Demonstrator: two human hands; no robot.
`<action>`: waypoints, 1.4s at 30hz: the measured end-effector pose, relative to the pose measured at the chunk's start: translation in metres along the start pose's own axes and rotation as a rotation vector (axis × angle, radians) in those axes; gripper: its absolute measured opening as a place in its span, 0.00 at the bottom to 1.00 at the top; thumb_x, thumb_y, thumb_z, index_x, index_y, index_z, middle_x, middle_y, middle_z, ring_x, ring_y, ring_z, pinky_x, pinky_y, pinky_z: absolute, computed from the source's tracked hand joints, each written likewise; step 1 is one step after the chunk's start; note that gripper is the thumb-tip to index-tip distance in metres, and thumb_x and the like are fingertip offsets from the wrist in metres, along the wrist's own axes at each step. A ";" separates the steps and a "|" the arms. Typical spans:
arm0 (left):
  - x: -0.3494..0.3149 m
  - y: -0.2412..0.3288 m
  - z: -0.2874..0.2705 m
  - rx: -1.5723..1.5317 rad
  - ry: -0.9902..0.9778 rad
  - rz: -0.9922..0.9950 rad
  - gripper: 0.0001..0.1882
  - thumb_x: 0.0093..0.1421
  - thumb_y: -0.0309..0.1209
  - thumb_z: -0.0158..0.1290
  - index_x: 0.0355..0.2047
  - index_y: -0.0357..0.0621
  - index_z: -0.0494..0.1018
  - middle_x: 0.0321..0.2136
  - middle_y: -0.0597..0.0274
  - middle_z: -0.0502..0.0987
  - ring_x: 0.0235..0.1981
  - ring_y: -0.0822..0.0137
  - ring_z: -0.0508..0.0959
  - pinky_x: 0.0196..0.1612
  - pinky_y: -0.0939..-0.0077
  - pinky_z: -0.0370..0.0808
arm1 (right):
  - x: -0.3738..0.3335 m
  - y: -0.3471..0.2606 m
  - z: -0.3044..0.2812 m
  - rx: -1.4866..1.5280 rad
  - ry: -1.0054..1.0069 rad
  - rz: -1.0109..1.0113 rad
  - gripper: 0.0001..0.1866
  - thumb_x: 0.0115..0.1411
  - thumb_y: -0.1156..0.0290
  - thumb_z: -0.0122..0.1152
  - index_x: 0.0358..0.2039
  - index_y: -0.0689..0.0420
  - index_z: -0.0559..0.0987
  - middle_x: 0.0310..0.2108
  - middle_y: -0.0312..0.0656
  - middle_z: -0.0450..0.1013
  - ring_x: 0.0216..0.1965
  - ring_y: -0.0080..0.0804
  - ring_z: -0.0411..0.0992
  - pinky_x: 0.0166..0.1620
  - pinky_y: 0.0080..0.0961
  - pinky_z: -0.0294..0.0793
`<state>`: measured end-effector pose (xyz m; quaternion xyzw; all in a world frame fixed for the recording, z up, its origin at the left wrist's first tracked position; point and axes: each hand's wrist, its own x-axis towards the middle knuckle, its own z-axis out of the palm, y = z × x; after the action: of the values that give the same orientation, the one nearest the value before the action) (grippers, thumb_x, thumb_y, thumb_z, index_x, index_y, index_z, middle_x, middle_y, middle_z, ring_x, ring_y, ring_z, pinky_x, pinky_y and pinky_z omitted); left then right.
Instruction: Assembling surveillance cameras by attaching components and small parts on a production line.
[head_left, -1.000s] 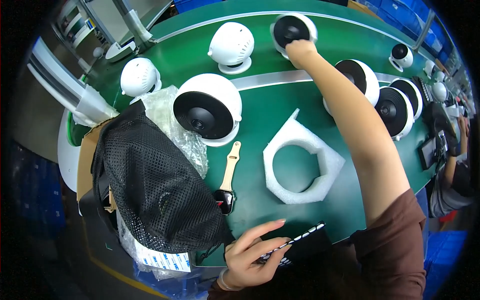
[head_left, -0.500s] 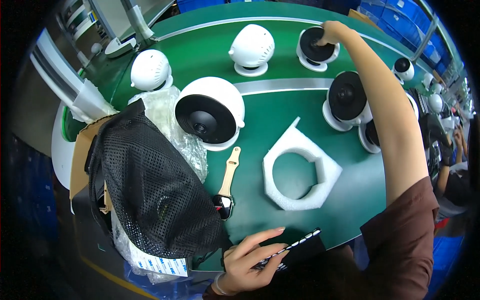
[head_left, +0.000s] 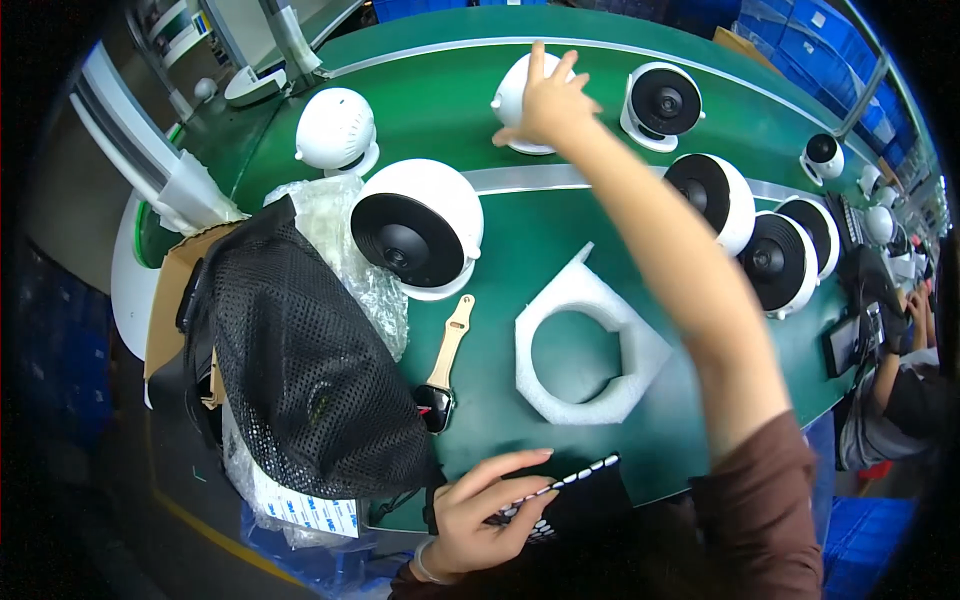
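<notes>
My left hand (head_left: 485, 515) pinches the edge of a black sheet (head_left: 590, 488) with a row of white oval pads, low in the view. My right hand (head_left: 555, 105) reaches to the far belt with its fingers spread. It overlaps a white ball-shaped device (head_left: 512, 95) on a round foot; whether it touches the device cannot be told. To its right stands a similar device (head_left: 663, 100) with its black face and round lens towards me. A larger white device (head_left: 417, 225) stands nearer, left of a white foam ring (head_left: 530, 375).
A black mesh bag (head_left: 300, 360) lies over a cardboard box (head_left: 170, 330) and clear plastic wrap (head_left: 385, 300) at left. Beside it is a smartwatch (head_left: 440, 395) with a beige strap. Another white device (head_left: 337, 130) is at far left; several more (head_left: 780, 262) cluster at right.
My right hand has left the lens face of the far right device and swung left to the middle one, its fingers now spread. The far devices appear further right. My left hand keeps the black sheet.
</notes>
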<state>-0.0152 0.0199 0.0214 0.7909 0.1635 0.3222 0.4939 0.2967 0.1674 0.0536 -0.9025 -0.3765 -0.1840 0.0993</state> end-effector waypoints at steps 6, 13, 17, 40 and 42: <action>0.004 -0.002 0.007 -0.026 0.010 -0.006 0.05 0.42 0.19 0.56 0.22 0.35 0.74 0.32 0.53 0.75 0.24 0.67 0.77 0.27 0.82 0.72 | 0.005 0.043 -0.012 0.332 0.164 0.063 0.52 0.28 0.54 0.69 0.52 0.59 0.52 0.48 0.57 0.55 0.45 0.62 0.61 0.39 0.45 0.70; -0.006 -0.007 0.004 0.003 0.029 -0.013 0.06 0.38 0.18 0.57 0.21 0.36 0.75 0.34 0.52 0.74 0.23 0.69 0.75 0.26 0.83 0.72 | -0.091 0.071 -0.161 0.588 -0.309 -0.268 0.45 0.30 0.44 0.64 0.45 0.61 0.66 0.34 0.50 0.69 0.33 0.39 0.71 0.31 0.28 0.73; 0.000 0.002 0.017 0.090 0.011 0.153 0.09 0.36 0.20 0.59 0.21 0.42 0.76 0.46 0.45 0.62 0.46 0.56 0.65 0.30 0.78 0.76 | -0.145 0.091 -0.146 0.729 -0.629 -0.190 0.25 0.43 0.53 0.60 0.35 0.61 0.73 0.27 0.42 0.70 0.29 0.27 0.68 0.30 0.20 0.67; -0.004 0.032 0.021 0.003 0.027 -0.062 0.06 0.38 0.17 0.57 0.20 0.33 0.73 0.16 0.55 0.74 0.17 0.70 0.74 0.21 0.85 0.67 | -0.282 0.112 -0.142 1.229 -0.275 -0.432 0.12 0.43 0.76 0.62 0.31 0.59 0.74 0.22 0.39 0.71 0.22 0.29 0.71 0.25 0.18 0.70; -0.001 0.032 0.023 -0.078 -0.066 -0.066 0.10 0.38 0.18 0.59 0.24 0.33 0.73 0.20 0.58 0.75 0.20 0.73 0.75 0.25 0.85 0.69 | -0.285 0.115 -0.142 1.156 -0.350 -0.370 0.09 0.43 0.77 0.62 0.27 0.60 0.74 0.20 0.39 0.71 0.20 0.27 0.70 0.23 0.17 0.69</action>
<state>-0.0024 -0.0109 0.0424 0.7754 0.1602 0.2857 0.5399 0.1575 -0.1411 0.0629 -0.6399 -0.5755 0.1852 0.4743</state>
